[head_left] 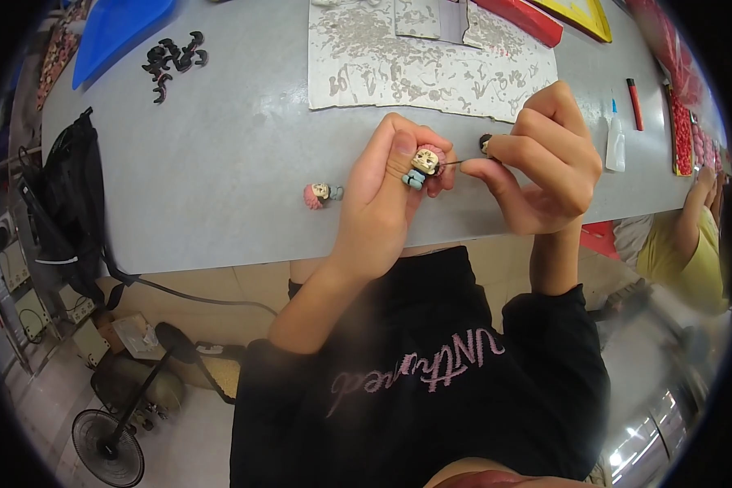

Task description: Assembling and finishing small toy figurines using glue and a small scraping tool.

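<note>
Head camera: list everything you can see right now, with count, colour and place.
Figurine: 1, pink hair, blue base, pinched in the left hand.
Thin tool: 1, dark, in the right hand, tip at the figurine.
Second figurine: 1, pink and blue, lying on the table left of the hands.
Table: 1, grey.
Cut sheet: 1, grey-white, far side.
Black cut-outs: a cluster, far left.
Squeeze bottle: 1, white, right.
Red pen: 1, right.
Black bag: 1, left edge.
Fan: 1, black, floor.
Another person: 1, yellow top, right.
Left hand: 1.
Right hand: 1.
</note>
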